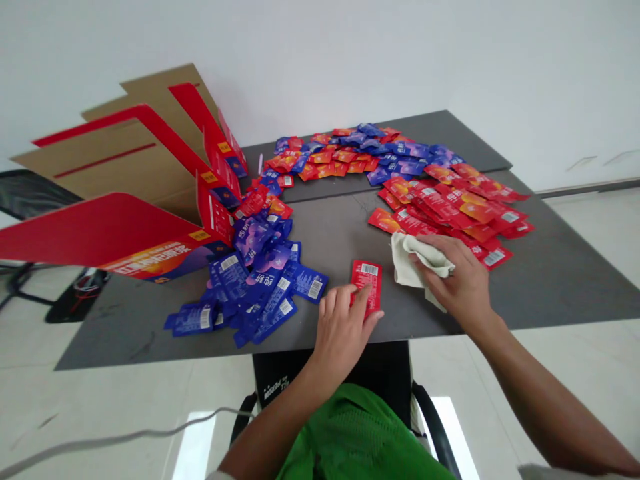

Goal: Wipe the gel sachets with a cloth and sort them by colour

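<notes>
A red sachet (pixel 369 275) with a white barcode lies on the table before me. My left hand (pixel 341 327) holds it at its lower part, index finger bent over the face and thumb at the lower right corner. To the right, my right hand (pixel 457 277) grips a folded off-white cloth (pixel 407 263), whose loose end hangs over the tabletop. Just behind that hand spreads a pile of red sachets (pixel 455 207). Left of my left hand is a heap of blue sachets (pixel 260 280).
Open cardboard boxes (pixel 150 233), red outside and brown inside, stand at the left with flaps raised. Mixed red and blue sachets (pixel 345 153) lie along the back of the grey table (pixel 330 227). A black chair (pixel 280 367) and a grey cable (pixel 125 437) are below the front edge.
</notes>
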`<state>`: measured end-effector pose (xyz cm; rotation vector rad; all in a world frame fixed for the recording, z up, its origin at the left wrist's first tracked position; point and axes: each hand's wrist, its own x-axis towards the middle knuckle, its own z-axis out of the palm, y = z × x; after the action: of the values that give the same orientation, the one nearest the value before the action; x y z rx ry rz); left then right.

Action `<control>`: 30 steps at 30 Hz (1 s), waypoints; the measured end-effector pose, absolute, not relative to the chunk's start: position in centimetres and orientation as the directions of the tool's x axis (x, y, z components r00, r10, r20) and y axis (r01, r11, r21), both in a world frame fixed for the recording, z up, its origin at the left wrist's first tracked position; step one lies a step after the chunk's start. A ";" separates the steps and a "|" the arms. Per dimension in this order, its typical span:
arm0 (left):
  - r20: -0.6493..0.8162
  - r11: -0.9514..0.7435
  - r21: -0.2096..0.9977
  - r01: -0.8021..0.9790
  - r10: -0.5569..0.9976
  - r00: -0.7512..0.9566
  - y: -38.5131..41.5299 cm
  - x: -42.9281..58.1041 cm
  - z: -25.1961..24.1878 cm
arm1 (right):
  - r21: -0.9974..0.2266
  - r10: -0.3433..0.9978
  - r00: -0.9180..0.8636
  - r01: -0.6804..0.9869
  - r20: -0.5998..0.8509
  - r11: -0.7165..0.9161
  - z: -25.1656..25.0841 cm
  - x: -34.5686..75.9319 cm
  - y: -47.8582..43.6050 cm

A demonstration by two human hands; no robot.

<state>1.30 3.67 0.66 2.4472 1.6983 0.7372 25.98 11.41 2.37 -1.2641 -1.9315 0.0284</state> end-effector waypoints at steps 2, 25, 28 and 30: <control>0.316 -0.332 0.277 0.902 0.918 0.241 4.4 2.3 0.1 | -0.475 0.810 -0.098 0.767 0.578 0.431 1.7 26.5 10.1; 0.249 -0.315 0.559 0.767 0.946 0.207 5.1 0.2 -0.9 | -0.650 0.852 0.142 0.712 0.504 0.266 -0.9 27.7 8.5; 0.298 -0.360 0.449 0.818 0.923 0.243 2.9 0.2 -1.0 | -0.635 0.857 0.105 0.718 0.504 0.286 -1.1 27.7 8.7; 0.317 -0.409 0.373 0.833 0.900 0.300 1.3 0.0 -0.8 | -0.630 0.863 0.073 0.714 0.500 0.305 -0.9 27.7 8.9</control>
<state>-0.03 1.26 -0.84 2.4186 1.6242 0.7335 27.69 8.90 -0.95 -1.4474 -1.6762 0.2084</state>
